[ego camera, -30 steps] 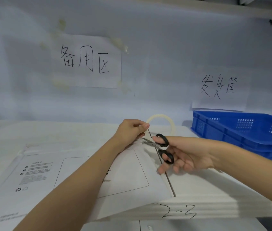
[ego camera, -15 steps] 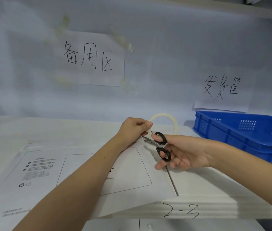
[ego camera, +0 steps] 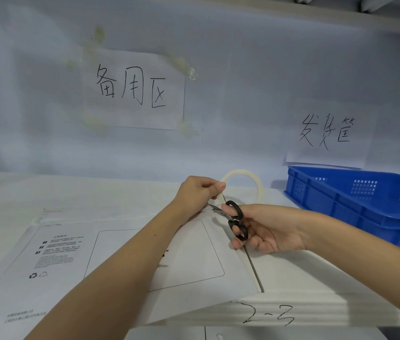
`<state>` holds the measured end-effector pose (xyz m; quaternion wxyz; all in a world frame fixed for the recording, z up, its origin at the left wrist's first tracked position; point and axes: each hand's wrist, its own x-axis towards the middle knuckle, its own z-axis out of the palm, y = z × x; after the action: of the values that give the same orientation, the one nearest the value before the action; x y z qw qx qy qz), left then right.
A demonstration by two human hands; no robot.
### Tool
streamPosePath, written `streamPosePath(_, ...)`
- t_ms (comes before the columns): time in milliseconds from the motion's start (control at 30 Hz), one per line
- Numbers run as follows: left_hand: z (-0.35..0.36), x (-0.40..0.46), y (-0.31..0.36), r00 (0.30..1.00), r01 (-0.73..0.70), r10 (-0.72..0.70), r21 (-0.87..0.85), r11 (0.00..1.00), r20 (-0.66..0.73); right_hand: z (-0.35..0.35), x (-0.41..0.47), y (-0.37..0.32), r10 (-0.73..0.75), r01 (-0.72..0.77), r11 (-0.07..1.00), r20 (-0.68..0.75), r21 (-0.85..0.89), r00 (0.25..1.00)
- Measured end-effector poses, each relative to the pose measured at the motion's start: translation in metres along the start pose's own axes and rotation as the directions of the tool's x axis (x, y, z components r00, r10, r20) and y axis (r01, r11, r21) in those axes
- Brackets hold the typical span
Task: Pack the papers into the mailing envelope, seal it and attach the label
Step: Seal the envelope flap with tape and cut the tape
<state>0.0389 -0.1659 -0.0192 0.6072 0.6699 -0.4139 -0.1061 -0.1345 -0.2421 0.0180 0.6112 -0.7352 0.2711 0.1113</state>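
- While the mailing envelope (ego camera: pixel 130 256) lies flat along the counter's (ego camera: pixel 316 285) front edge, I'd keep it still.
- My left hand (ego camera: pixel 197 193) pinches the tape (ego camera: pixel 224 198) taut off the roll (ego camera: pixel 242 184).
- My right hand (ego camera: pixel 265 230) grips the scissors (ego camera: pixel 233 220); snip cleanly beside the pinch.

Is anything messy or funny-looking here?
Yes. The left wall sign is stuck up with yellowed, crinkled tape blobs at its corners, and it hangs a bit crooked. Also, the envelope pokes out past the shelf's front edge.

Envelope print (ego camera: pixel 58 251) too small to read
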Motion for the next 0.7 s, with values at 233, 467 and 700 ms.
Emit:
streamPosePath(233, 0.0002, -0.0019, 0.0004, 1.0, 0.011, -0.011, 0.012, 1.0, 0.018, -0.0007, 0.004, -0.0018, 0.013, -0.013, 1.0, -0.006, -0.014, 1.0)
streamPosePath(467, 0.0006, 0.0002, -0.0009, 1.0, 0.027, -0.027, -0.009, 1.0, 0.007, -0.004, 0.0051, 0.0051, -0.009, 0.009, 1.0, 0.002, -0.012, 1.0)
streamPosePath(700, 0.0004, -0.0011, -0.0021, 0.999, 0.03, -0.029, -0.017, 0.999, 0.013, -0.0016, 0.0079, 0.0034, -0.004, 0.003, 1.0, -0.019, -0.024, 1.0)
